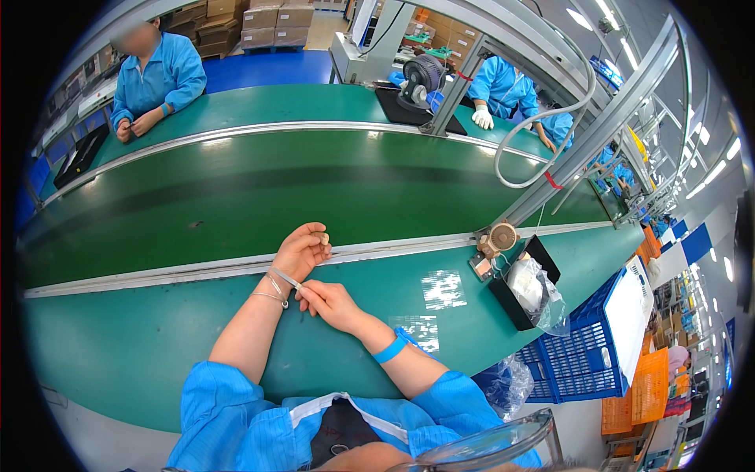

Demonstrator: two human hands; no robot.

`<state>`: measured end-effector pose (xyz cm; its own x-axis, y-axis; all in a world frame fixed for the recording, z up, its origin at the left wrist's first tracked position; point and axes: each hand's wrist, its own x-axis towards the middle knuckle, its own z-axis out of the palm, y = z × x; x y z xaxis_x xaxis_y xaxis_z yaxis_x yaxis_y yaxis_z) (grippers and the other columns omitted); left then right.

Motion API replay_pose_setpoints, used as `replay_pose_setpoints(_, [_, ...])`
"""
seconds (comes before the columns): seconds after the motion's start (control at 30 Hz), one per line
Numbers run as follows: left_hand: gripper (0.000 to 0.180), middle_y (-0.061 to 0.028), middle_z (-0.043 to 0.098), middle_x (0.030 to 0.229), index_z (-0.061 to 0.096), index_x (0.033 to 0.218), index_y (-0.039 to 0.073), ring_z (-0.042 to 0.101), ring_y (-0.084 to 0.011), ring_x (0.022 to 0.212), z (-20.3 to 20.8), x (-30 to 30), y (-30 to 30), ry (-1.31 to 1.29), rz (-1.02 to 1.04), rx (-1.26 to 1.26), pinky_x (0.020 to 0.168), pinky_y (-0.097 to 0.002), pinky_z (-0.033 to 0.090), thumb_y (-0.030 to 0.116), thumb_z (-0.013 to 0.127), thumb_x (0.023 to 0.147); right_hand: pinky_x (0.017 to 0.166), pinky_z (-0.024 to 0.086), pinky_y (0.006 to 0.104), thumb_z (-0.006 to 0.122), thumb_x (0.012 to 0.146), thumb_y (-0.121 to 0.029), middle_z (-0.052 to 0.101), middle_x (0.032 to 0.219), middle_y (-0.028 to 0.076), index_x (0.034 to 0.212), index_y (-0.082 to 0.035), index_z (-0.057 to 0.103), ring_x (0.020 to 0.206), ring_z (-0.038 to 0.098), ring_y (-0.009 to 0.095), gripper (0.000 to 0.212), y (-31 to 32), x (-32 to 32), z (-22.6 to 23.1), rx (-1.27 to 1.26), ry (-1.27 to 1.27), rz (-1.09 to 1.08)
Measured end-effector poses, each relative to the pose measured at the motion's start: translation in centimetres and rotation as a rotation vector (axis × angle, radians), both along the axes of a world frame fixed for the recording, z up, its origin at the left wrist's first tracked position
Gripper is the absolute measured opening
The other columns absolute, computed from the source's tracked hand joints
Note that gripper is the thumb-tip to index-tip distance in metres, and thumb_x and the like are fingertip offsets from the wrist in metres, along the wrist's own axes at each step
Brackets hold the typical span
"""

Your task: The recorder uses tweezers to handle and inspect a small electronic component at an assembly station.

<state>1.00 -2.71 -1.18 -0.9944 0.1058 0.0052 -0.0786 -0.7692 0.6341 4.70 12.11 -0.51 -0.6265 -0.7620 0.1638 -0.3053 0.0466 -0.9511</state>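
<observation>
My left hand is raised over the metal rail at the belt's near edge. Its fingers are loosely bent and apart, and a pale cover shows on one fingertip. Round the left wrist go a whitish band and thin silver-coloured bracelets. Just below, my right hand pinches the end of the whitish band beside that wrist; its fingertips partly hide the spot. A blue strap circles my right wrist.
The green belt runs beyond the rail. Right of my hands lie two clear patterned sheets, a small brown fan and a black box with plastic bags. A blue crate stands at right. Co-workers sit across.
</observation>
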Motion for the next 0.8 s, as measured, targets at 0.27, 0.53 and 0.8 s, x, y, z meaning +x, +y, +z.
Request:
replay_pose_setpoints(0.27, [0.02, -0.0056, 0.056, 0.082, 0.053, 0.1, 0.005, 0.055, -0.0183, 0.075, 0.47, 0.41, 0.18, 0.012, 0.006, 0.01, 0.072, -0.0321, 0.047, 0.002, 0.05, 0.08, 0.051, 0.043, 0.0271, 0.055, 0.088, -0.019, 0.06, 0.065, 0.004, 0.086, -0.004, 0.061, 0.056, 0.055, 0.014, 0.016, -0.05, 0.16, 0.3, 0.024, 0.099, -0.017])
replay_pose_setpoints(0.53, [0.019, -0.0049, 0.055, 0.081, 0.053, 0.099, 0.006, 0.054, -0.0178, 0.075, 0.61, 0.4, 0.19, 0.007, -0.005, -0.002, 0.072, -0.0313, 0.047, 0.002, 0.05, 0.081, 0.051, 0.043, 0.0272, 0.054, 0.089, -0.018, 0.06, 0.066, 0.004, 0.087, -0.004, 0.061, 0.055, 0.056, 0.013, 0.016, -0.05, 0.09, 0.03, 0.013, 0.089, -0.032])
replay_pose_setpoints(0.8, [0.019, -0.0054, 0.056, 0.081, 0.053, 0.099, 0.005, 0.054, -0.0181, 0.074, 0.6, 0.45, 0.26, 0.0, 0.013, 0.0, 0.072, -0.0316, 0.047, 0.001, 0.049, 0.08, 0.051, 0.044, 0.0224, 0.05, 0.092, -0.017, 0.06, 0.067, 0.003, 0.086, -0.002, 0.06, 0.054, 0.054, 0.009, 0.019, -0.04, 0.05, -0.02, 0.046, 0.069, -0.003])
